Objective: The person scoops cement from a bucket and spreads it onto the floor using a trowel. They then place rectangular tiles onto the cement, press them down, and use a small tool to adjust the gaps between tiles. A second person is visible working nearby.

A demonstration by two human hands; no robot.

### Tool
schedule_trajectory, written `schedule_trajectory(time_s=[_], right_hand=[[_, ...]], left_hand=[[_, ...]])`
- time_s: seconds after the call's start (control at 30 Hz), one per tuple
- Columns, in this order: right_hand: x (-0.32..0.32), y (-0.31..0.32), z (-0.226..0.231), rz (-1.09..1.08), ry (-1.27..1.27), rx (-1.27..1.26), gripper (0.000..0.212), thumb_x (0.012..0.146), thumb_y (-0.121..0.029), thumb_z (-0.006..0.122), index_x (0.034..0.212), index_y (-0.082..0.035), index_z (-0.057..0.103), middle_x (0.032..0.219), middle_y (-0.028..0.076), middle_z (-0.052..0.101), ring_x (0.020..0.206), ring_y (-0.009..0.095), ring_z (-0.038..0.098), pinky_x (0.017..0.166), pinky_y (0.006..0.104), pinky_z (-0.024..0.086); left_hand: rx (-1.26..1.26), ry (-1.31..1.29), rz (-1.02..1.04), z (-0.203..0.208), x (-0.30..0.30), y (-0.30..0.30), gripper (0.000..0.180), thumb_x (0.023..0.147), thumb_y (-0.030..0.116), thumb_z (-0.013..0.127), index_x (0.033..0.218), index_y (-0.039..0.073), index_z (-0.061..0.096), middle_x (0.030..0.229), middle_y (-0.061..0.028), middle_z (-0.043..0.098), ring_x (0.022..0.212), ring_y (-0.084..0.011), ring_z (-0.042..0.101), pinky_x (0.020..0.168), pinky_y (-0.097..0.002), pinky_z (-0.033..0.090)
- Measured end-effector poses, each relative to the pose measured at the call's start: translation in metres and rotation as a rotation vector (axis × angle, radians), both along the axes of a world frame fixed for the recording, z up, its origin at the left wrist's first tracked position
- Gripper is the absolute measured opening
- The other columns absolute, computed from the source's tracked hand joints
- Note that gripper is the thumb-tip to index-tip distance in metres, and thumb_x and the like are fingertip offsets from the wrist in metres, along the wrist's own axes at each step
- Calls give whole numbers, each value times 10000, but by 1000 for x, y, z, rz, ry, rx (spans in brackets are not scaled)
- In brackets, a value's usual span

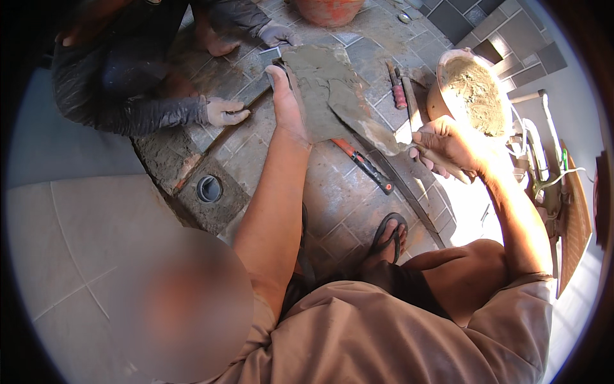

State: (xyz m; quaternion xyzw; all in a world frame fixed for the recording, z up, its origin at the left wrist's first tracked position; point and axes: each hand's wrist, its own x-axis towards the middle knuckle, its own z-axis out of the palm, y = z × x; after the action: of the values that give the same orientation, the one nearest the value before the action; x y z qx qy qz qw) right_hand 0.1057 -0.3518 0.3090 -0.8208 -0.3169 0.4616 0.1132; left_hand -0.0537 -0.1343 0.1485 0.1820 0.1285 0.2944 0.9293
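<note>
Presently, the work area is a floor of grey rectangular tiles [326, 198], marked with mortar residue. At the upper left, a co-worker in dark long sleeves [137, 115] has two pale-gloved hands low over the floor, one glove [225, 112] nearer the wearer and the other glove [278, 34] farther off. To the right stands a pale round bucket [435, 102] containing grey-brown mortar.

The rectangular slab coated with wet grey mortar [308, 80] is located ahead of the wearer, between both hands. The left hand [289, 109] lies against its left edge, thumb raised; the other fingers are hidden, so their opening cannot be told. The right hand [451, 144] is closed around the handle of a mortar-smeared metal trowel [361, 125], the blade positioned over the slab's right side.

Below the slab lies an orange-and-black hand tool [368, 169]; its handle end bears a round orange mark, with any lettering too small to read. Near the bucket rests a slim red-handled tool [399, 97].
</note>
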Motion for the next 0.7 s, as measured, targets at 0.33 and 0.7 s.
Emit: schedule_trajectory(time_s=[0.33,0.7], right_hand=[[33,-10,-37,417,-1013,530,308,1061,-302,649,944,-27,723,798,171,656,746,340,660,740,419,545],[58,-16,-47,89,-407,550,385,1054,-377,607,945,-32,737,668,102,618,565,204,622,552,385,493]], left_hand=[[-73,0,-199,3,6,-13,1007,1006,845,223,1602,57,413,1554,-248,521,1389,-479,528,1142,-605,461],[-113,-80,-351,1,13,-27,1027,981,866,293,1630,75,384,1607,-236,472,1423,-439,510,1164,-607,436]])
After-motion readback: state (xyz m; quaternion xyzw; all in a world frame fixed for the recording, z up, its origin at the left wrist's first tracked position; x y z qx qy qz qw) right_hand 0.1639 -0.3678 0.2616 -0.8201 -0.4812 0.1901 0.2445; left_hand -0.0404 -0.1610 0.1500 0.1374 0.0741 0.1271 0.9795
